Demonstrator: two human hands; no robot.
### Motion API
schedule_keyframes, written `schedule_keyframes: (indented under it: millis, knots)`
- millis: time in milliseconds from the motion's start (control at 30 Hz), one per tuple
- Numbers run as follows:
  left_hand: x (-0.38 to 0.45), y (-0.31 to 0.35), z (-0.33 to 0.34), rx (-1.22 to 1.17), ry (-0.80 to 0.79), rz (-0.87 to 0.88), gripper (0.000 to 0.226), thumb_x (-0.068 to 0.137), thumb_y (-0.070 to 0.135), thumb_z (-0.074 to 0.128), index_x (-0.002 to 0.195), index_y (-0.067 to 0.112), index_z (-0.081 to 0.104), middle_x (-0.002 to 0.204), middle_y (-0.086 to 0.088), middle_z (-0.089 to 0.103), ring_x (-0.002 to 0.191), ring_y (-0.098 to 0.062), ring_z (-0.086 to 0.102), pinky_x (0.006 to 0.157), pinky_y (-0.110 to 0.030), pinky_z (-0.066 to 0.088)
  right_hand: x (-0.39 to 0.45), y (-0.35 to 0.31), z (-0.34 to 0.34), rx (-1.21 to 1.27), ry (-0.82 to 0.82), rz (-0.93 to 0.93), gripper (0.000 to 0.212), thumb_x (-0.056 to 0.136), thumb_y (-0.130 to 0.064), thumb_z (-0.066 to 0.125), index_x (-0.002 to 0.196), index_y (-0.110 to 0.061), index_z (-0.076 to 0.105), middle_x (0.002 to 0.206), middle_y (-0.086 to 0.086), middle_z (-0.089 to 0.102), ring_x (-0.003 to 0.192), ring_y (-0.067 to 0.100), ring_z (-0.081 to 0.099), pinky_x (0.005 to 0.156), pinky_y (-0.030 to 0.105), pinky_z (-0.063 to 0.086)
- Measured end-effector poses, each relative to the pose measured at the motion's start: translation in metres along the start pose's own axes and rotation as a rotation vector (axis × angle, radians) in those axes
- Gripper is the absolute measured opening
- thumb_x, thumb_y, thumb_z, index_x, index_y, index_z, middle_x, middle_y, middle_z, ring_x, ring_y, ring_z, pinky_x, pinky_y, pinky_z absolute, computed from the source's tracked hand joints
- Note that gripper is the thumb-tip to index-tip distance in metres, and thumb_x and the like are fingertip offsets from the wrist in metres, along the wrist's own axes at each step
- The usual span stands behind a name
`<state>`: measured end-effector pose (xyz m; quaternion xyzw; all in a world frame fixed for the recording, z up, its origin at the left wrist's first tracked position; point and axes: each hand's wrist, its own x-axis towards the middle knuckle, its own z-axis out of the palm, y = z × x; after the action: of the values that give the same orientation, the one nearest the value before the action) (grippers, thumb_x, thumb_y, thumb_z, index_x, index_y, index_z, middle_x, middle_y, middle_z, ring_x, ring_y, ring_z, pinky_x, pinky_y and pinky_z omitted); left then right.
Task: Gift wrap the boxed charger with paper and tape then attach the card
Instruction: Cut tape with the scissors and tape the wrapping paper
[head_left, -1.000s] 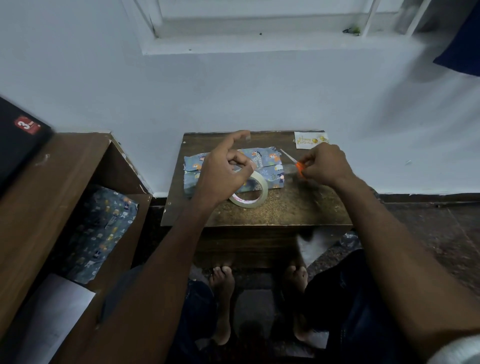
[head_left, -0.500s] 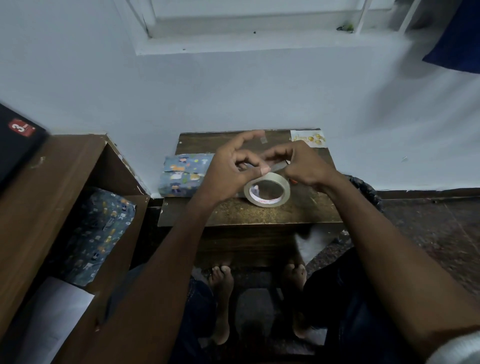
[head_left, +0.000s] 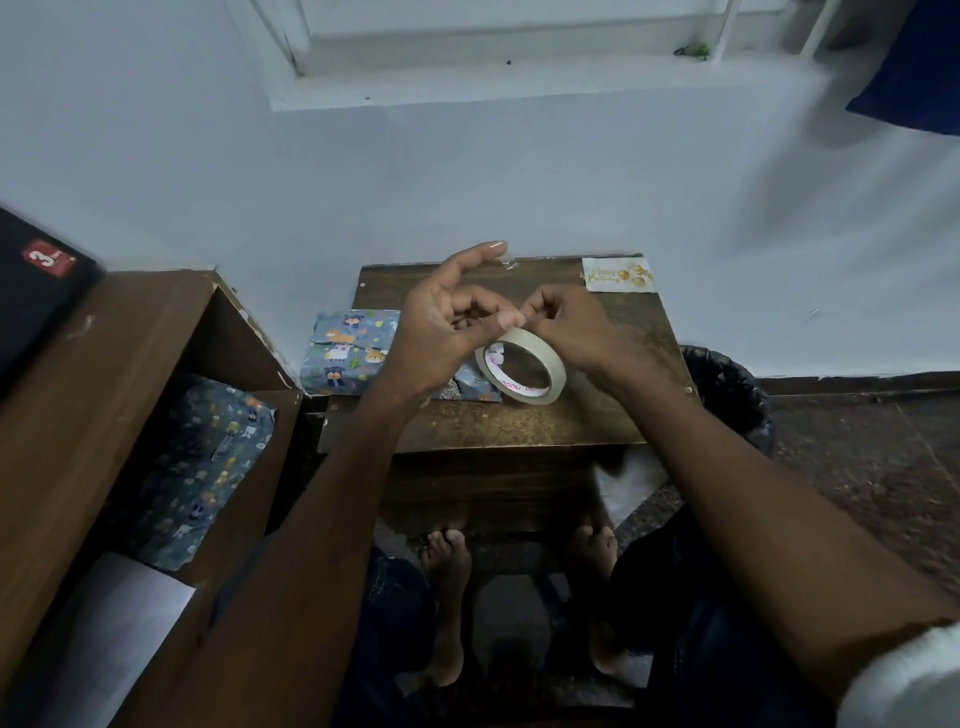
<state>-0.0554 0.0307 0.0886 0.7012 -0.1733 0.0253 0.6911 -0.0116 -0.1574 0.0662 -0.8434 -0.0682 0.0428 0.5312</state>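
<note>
At the far left, well away from the small wooden table (head_left: 498, 426), an open cabinet (head_left: 104, 395) holds spare wrapping paper (head_left: 202, 467), probably stock kept within reach. On the table's left part lies the wrapped box (head_left: 353, 353), its patterned paper already folded round it and its left end hanging just past the table edge; it rests flat, likely so a seam can be taped. Over the middle of the table the left hand (head_left: 441, 332) has thumb and curled fingers pinched on the top rim of the roll of tape (head_left: 522, 371), holding it tilted above the surface, while its index finger sticks up with a small clear piece of tape (head_left: 506, 262) seemingly stuck at its tip, kept ready. The right hand (head_left: 566, 327) meets it at the rim, fingers bunched as if picking at the tape's loose end; whether it has hold of it cannot be told. The card (head_left: 618, 274) waits at the table's far right corner, untouched. A dark bin (head_left: 727, 395) stands just right of the table.
</note>
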Motion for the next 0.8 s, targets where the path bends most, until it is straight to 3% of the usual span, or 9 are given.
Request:
schedule_keyframes:
  millis: [100, 200, 267, 367, 467, 567, 700, 800]
  knots:
    - [-0.001, 0.001, -0.005, 0.001, 0.010, 0.005, 0.065, 0.096, -0.004, 0.072, 0.155, 0.007, 0.047, 0.090, -0.010, 0.078, 0.094, -0.027, 0.073, 0.090, -0.039, 0.060, 0.003, -0.002, 0.019, 0.126, -0.045, 0.266, 0.046, 0.075, -0.058, 0.074, 0.066, -0.016, 0.058, 0.060, -0.002, 0.057, 0.057, 0.011, 0.050, 0.054, 0.026, 0.038]
    - [-0.003, 0.002, -0.006, -0.007, 0.030, 0.007, 0.065, 0.096, -0.004, 0.072, 0.155, 0.006, 0.047, 0.090, -0.010, 0.078, 0.095, -0.025, 0.075, 0.087, -0.032, 0.059, 0.008, 0.002, 0.035, 0.249, -0.071, 0.411, 0.051, 0.083, -0.056, 0.079, 0.093, -0.006, 0.072, 0.086, 0.007, 0.077, 0.075, 0.022, 0.069, 0.066, 0.033, 0.051]
    - [-0.005, 0.001, -0.006, -0.019, 0.033, 0.003, 0.064, 0.096, -0.005, 0.072, 0.154, 0.006, 0.048, 0.089, -0.008, 0.078, 0.097, -0.028, 0.076, 0.087, -0.031, 0.059, 0.010, 0.005, 0.042, 0.244, -0.051, 0.423, 0.053, 0.086, -0.055, 0.079, 0.102, -0.005, 0.071, 0.091, 0.007, 0.076, 0.079, 0.020, 0.071, 0.064, 0.029, 0.053]
    - [-0.005, 0.001, -0.007, -0.008, 0.036, -0.002, 0.065, 0.096, -0.005, 0.073, 0.154, 0.007, 0.048, 0.089, -0.009, 0.078, 0.096, -0.026, 0.076, 0.087, -0.031, 0.059, 0.012, 0.007, 0.043, 0.349, -0.030, 0.444, 0.053, 0.074, -0.054, 0.087, 0.094, -0.007, 0.071, 0.083, 0.005, 0.077, 0.084, 0.027, 0.075, 0.070, 0.038, 0.055]
    - [-0.005, 0.001, -0.006, -0.012, 0.031, -0.005, 0.065, 0.096, -0.005, 0.073, 0.154, 0.008, 0.048, 0.090, -0.012, 0.078, 0.095, -0.026, 0.076, 0.086, -0.032, 0.059, 0.009, 0.003, 0.044, 0.470, -0.030, 0.480, 0.033, 0.079, -0.035, 0.088, 0.082, -0.008, 0.069, 0.071, 0.004, 0.072, 0.070, 0.022, 0.068, 0.068, 0.036, 0.051]
    - [-0.003, 0.001, -0.004, -0.013, 0.031, -0.007, 0.065, 0.096, -0.004, 0.073, 0.154, 0.007, 0.048, 0.090, -0.013, 0.078, 0.094, -0.025, 0.076, 0.087, -0.031, 0.058, 0.005, -0.003, 0.048, 0.586, -0.016, 0.443, 0.029, 0.068, -0.020, 0.089, 0.070, -0.011, 0.062, 0.078, 0.016, 0.064, 0.073, 0.027, 0.061, 0.071, 0.040, 0.048]
    - [0.000, 0.004, 0.003, -0.025, 0.034, -0.007, 0.064, 0.096, -0.004, 0.073, 0.154, 0.008, 0.049, 0.088, -0.008, 0.078, 0.094, -0.022, 0.076, 0.086, -0.031, 0.057, 0.009, -0.010, 0.033, 0.535, 0.168, 0.472, 0.040, 0.076, 0.005, 0.066, 0.044, -0.016, 0.053, 0.055, 0.006, 0.050, 0.053, 0.020, 0.048, 0.055, 0.032, 0.039]
    - [0.004, 0.003, 0.010, -0.024, 0.035, -0.012, 0.065, 0.095, -0.002, 0.074, 0.153, 0.010, 0.049, 0.087, -0.006, 0.078, 0.099, -0.029, 0.077, 0.092, -0.039, 0.060, 0.012, -0.011, 0.012, 0.490, 0.327, 0.504, 0.012, 0.071, 0.004, 0.068, 0.064, -0.006, 0.064, 0.068, 0.014, 0.059, 0.058, 0.023, 0.056, 0.054, 0.033, 0.046]
